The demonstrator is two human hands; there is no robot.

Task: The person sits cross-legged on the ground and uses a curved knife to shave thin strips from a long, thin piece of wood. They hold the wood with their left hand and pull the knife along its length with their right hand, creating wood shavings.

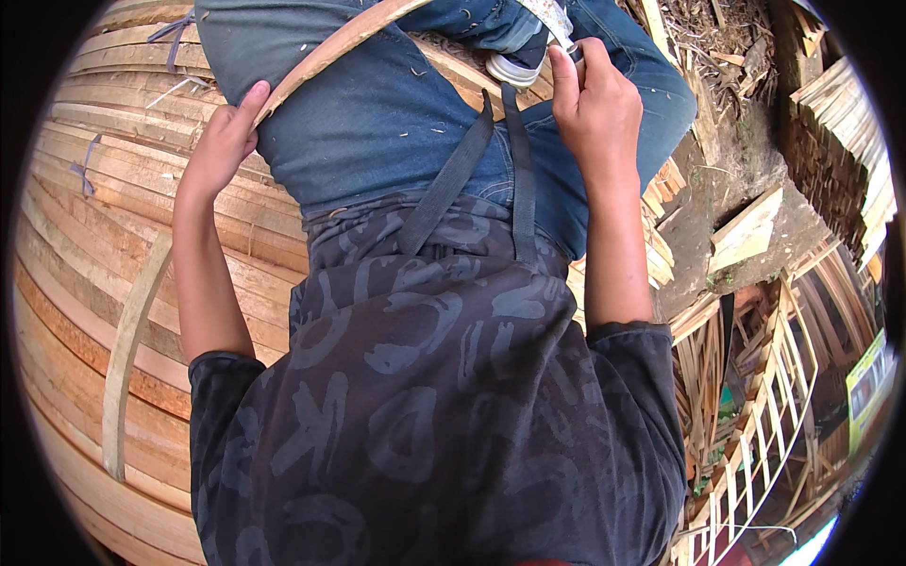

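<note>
My left hand (pixel 225 140) is closed on the near end of a long wooden strip (pixel 332 47), with the thumb lying along it. The strip runs over my left thigh and out past the top edge; the fisheye view bends it. My right hand (pixel 596 102) pinches the end of a flat, pale, speckled piece (pixel 549 17) above my right leg. Most of that piece lies beyond the top edge, so its kind is unclear. A shoe (pixel 514 70) shows just left of my right hand.
Long stacked boards (pixel 85 236) lie to my left, some tied with blue bands (pixel 90 168). A loose slat (pixel 132 358) lies across them. On the right are wood shavings (pixel 717 57), a wood stack (pixel 849 141), a broken plank piece (pixel 746 231) and a ladder-like wooden frame (pixel 755 453).
</note>
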